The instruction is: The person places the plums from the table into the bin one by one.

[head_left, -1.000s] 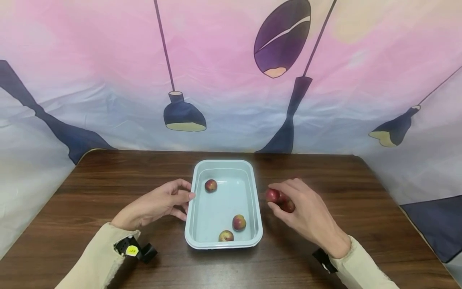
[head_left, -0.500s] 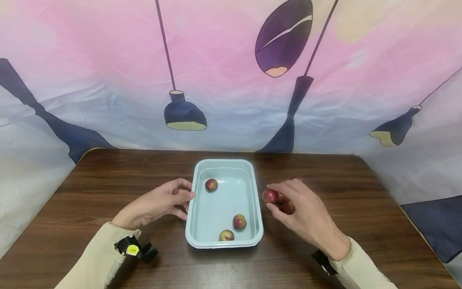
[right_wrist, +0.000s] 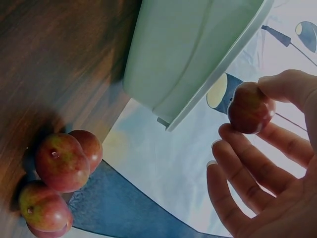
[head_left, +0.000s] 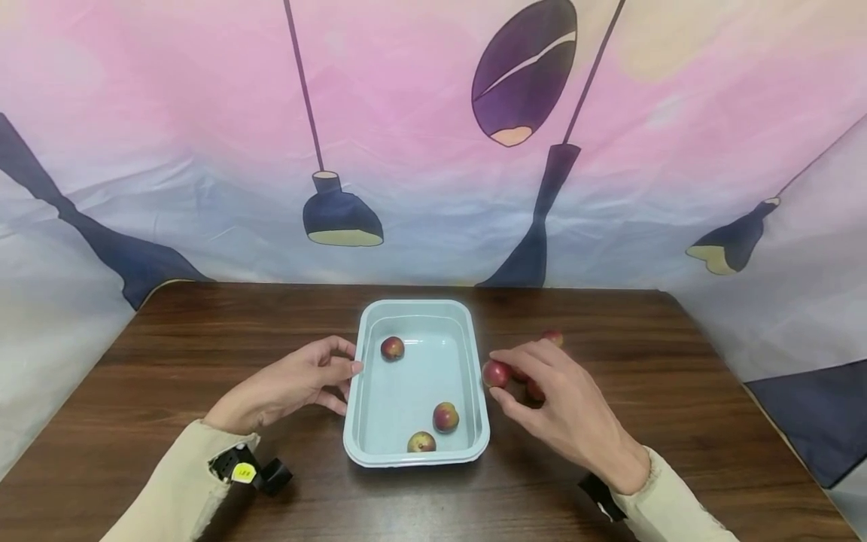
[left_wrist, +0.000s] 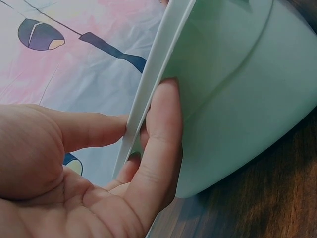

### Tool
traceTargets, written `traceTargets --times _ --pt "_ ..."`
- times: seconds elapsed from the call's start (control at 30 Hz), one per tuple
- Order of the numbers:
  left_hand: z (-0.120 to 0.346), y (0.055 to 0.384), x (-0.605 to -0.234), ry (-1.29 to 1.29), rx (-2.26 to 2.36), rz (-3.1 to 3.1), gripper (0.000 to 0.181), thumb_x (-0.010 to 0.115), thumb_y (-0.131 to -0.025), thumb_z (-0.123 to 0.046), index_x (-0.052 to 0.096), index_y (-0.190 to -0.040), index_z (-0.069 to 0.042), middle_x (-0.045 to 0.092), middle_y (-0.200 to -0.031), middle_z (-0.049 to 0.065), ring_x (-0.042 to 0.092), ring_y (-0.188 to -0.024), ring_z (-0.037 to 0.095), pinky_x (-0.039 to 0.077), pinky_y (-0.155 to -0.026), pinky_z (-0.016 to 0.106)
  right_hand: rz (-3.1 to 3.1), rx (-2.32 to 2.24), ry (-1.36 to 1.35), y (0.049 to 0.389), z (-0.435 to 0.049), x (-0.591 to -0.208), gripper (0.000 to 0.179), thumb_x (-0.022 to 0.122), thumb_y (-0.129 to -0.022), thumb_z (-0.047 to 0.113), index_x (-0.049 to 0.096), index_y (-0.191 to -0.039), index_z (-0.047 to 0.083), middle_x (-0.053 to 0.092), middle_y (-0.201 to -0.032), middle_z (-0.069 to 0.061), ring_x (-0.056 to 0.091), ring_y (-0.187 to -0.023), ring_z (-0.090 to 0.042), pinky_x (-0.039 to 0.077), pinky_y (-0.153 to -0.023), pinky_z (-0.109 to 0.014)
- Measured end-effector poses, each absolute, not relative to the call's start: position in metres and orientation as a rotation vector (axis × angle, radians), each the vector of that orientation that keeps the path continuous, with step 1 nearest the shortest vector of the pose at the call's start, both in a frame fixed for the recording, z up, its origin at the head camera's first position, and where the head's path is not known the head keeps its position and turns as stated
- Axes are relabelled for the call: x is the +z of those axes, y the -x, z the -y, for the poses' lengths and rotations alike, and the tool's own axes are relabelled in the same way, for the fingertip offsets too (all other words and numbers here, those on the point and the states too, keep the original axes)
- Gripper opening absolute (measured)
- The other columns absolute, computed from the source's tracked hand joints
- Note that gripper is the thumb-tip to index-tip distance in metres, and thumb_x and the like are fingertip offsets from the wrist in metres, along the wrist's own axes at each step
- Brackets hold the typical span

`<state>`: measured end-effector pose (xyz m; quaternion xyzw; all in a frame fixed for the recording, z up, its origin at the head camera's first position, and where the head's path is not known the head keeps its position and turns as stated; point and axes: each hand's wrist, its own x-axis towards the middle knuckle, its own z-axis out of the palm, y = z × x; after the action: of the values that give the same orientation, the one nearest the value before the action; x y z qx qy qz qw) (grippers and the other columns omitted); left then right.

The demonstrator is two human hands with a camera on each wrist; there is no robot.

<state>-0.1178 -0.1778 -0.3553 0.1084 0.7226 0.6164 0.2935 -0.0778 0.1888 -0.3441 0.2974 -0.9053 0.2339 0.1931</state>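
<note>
A pale blue-green plastic tray sits on the table with three red-and-yellow plums inside: one plum toward the far left, two near the front. My left hand pinches the tray's left rim; in the left wrist view the thumb is on one side of the rim and the fingers on the other. Between thumb and fingertips of my right hand is a dark red plum, raised just beside the tray's right rim. Past those fingers lie more plums, partly hidden by the hand in the head view.
The dark wooden table carries everything. A printed cloth with lamp shapes hangs along its back edge. One plum lies on the table beyond my right hand.
My right hand has lifted the plum away from the others and moved it left, toward the tray's right rim. The left hand keeps its hold on the tray.
</note>
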Motion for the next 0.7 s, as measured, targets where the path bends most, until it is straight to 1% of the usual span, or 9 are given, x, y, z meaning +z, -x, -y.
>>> traceTargets --times 0.17,0.37,0.6,0.7 --pt "0.1785 0.1179 -0.3563 -0.288 1.645 -1.921 0.054 0.056 -0.106 -0.02 0.03 -0.139 0.013 0.068 -0.103 0.016 0.069 -0.087 0.02 0.066 -0.078 0.036 2.534 0.659 -0.858 0.0768 -0.1871 -0.3447 0.039 0.083 -0.085 0.027 0.071 -0.122 0.024 0.068 -0.111 0.017 0.059 -0.095 -0.004 0.055 -0.074 -0.022" --pt "0.1787 0.1171 -0.3562 -0.288 1.652 -1.904 0.053 0.056 -0.106 -0.02 0.029 -0.138 0.013 0.068 -0.101 0.014 0.069 -0.086 0.019 0.066 -0.077 0.034 2.516 0.654 -0.892 0.0754 -0.1856 -0.3458 0.038 0.081 -0.086 0.027 0.071 -0.122 0.023 0.068 -0.113 0.015 0.062 -0.099 -0.007 0.057 -0.079 -0.026" --pt "0.1786 0.117 -0.3553 -0.291 1.652 -1.909 0.053 0.056 -0.106 -0.02 0.03 -0.138 0.013 0.068 -0.102 0.015 0.069 -0.086 0.019 0.066 -0.078 0.035 2.481 0.647 -0.954 0.0734 -0.1819 -0.3467 0.036 0.08 -0.088 0.029 0.071 -0.122 0.023 0.068 -0.116 0.012 0.061 -0.106 -0.005 0.053 -0.091 -0.018" --pt "0.1786 0.1174 -0.3557 -0.294 1.651 -1.909 0.053 0.056 -0.106 -0.02 0.03 -0.138 0.013 0.069 -0.103 0.015 0.07 -0.087 0.019 0.066 -0.078 0.035 2.474 0.659 -0.981 0.0722 -0.1802 -0.3477 0.038 0.081 -0.087 0.029 0.071 -0.123 0.022 0.068 -0.117 0.011 0.061 -0.107 -0.006 0.054 -0.093 -0.019"
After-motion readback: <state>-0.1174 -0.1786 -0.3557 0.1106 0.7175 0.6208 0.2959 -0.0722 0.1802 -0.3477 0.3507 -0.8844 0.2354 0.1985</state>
